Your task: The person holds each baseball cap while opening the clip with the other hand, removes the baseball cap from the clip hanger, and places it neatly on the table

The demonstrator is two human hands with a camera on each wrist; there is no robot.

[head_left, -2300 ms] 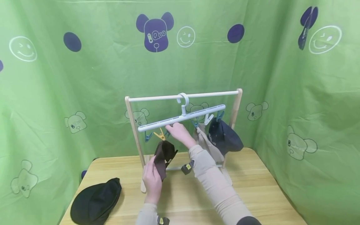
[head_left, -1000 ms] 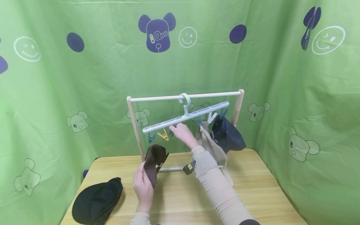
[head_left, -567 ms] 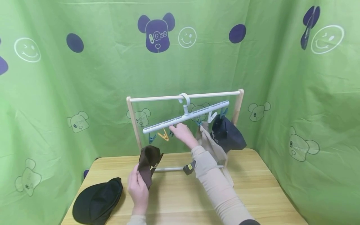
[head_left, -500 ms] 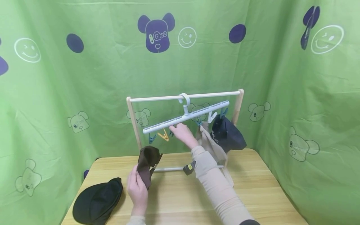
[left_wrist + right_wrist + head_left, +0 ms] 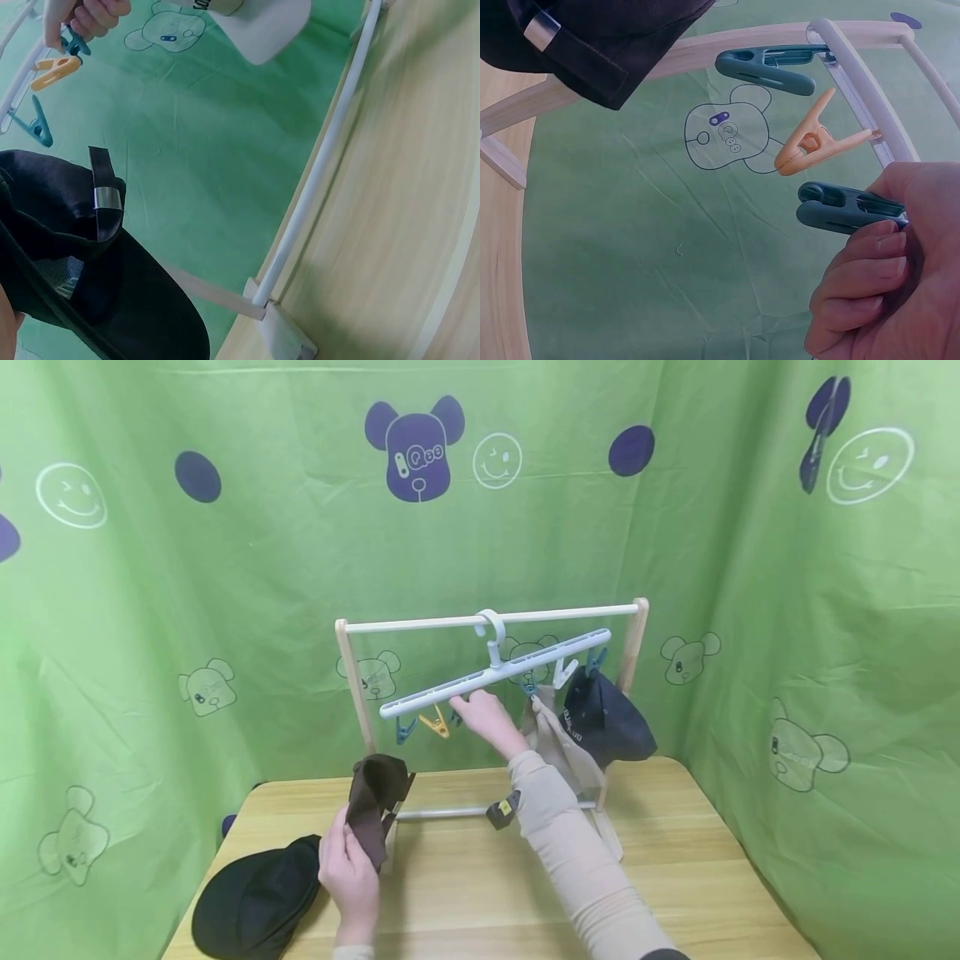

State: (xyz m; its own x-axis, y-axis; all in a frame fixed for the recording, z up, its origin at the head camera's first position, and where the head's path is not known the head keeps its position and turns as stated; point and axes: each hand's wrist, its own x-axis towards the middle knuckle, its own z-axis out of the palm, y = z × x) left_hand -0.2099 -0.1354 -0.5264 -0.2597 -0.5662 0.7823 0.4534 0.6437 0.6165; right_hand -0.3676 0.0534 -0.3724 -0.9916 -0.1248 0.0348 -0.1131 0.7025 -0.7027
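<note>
In the head view my left hand (image 5: pixel 348 868) holds a dark brown cap (image 5: pixel 375 797) by its lower part, left of and below the hanger (image 5: pixel 495 672). The cap, with its strap and metal buckle (image 5: pixel 107 197), also shows in the left wrist view. My right hand (image 5: pixel 487 718) is at the underside of the hanger, left of its hook. Thumb and fingers pinch the end of a blue-green clip (image 5: pixel 847 208) that hangs there. A yellow clip (image 5: pixel 435 722) and another blue-green clip (image 5: pixel 406 729) hang to its left, with nothing in them.
The tilted hanger hooks over the rail (image 5: pixel 562 615) of a wooden rack. On its right side hang a beige cloth item (image 5: pixel 558 743) and a navy cap (image 5: pixel 606 722), with a white clip (image 5: pixel 565 672) between their clips. A black cap (image 5: pixel 255 897) lies at the table's left.
The left hand has drawn the brown cap away from beneath the yellow clip, to the left and slightly down. The hanger tips a little more to the left. The right hand keeps its place.
</note>
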